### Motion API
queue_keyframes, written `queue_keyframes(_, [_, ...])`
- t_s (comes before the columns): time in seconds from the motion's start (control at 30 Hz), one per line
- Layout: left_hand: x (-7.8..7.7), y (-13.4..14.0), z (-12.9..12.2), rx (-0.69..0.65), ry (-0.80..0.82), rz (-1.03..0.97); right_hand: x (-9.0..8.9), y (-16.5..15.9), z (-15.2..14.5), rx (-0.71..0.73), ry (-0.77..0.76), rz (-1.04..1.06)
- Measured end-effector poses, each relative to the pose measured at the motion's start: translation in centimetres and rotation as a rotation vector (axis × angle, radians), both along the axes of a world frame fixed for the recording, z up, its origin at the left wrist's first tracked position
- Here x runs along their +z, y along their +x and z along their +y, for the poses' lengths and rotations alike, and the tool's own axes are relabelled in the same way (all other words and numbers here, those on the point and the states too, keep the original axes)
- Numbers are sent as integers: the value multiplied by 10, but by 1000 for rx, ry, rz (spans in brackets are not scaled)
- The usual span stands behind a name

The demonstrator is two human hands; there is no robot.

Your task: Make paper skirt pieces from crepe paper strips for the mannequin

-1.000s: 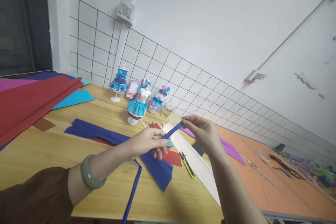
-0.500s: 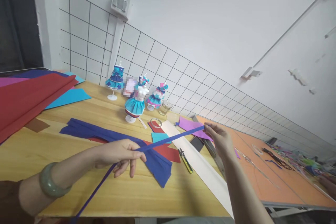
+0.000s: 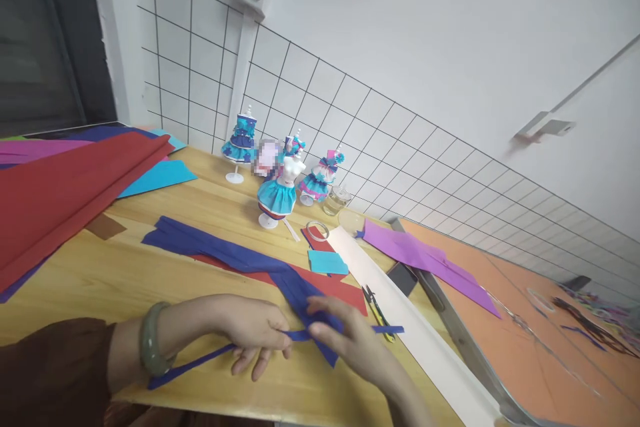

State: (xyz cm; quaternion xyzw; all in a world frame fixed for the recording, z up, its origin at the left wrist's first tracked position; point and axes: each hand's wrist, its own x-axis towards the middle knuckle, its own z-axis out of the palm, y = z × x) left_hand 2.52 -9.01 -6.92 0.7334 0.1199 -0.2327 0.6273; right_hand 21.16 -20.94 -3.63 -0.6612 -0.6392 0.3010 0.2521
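Note:
My left hand (image 3: pixel 255 327) pinches a narrow dark blue strip (image 3: pixel 295 335) of cloth or crepe paper between thumb and fingers. One length trails down to the left, under the wrist with the green bangle. My right hand (image 3: pixel 350 340) is just right of it, thumb and fingers apart around the strip, whose short end shows beyond that hand. Whether the right fingers touch the strip is hard to see. Beneath the hands lies a wide, creased dark blue piece (image 3: pixel 220 245), partly over a red piece (image 3: pixel 340 287). Yellow-handled thread snips (image 3: pixel 380 317) rest right of them.
Small dress forms in blue and turquoise outfits (image 3: pixel 277 197) stand at the back. Folded red material (image 3: pixel 75 193) covers the left side. A white sheet (image 3: pixel 415 327), a phone (image 3: pixel 403 278), purple material (image 3: pixel 425 257) and a tape roll (image 3: pixel 317 231) lie to the right.
My right hand has let go of the strip's far end and come down and left, close to my left hand. The stretched strip has slackened. The view has shifted slightly.

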Motion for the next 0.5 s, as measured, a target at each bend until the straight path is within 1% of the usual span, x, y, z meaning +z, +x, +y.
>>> queue_keyframes(0.03, [2, 1, 2, -2, 18, -11, -1, -11, 4, 80, -60, 14])
queue_keyframes(0.07, [4, 1, 4, 0, 33, -27, -3, -16, 6, 122, -114, 16])
queue_keyframes(0.13, [5, -1, 14, 35, 89, -95, -5, -13, 8, 113, -168, 21])
queue_keyframes(0.17, [5, -3, 20, 86, 149, -146, -5, -7, 6, 93, -181, 31])
queue_keyframes(0.2, [4, -4, 28, 159, 246, -214, -5, 1, 3, 75, -191, 51])
queue_keyframes(0.23, [2, -4, 36, 255, 386, -295, -4, 8, -2, 70, -207, 74])
queue_keyframes(0.27, [-1, -3, 44, 354, 557, -373, -2, 16, -8, 73, -238, 100])
queue_keyframes(0.3, [-5, 0, 52, 423, 742, -439, -1, 22, -15, 74, -282, 122])
queue_keyframes(0.33, [-9, 3, 60, 444, 907, -490, 0, 26, -23, 71, -333, 139])
queue_keyframes(0.37, [-12, 8, 66, 428, 1031, -514, 0, 30, -30, 63, -385, 152])
queue_keyframes(0.4, [-14, 13, 71, 386, 1117, -519, -1, 32, -36, 53, -428, 155])
queue_keyframes(0.47, [-13, 19, 78, 304, 1188, -483, -5, 36, -44, 34, -461, 135])
queue_keyframes(0.5, [-8, 19, 80, 281, 1185, -460, -7, 38, -45, 27, -450, 113])
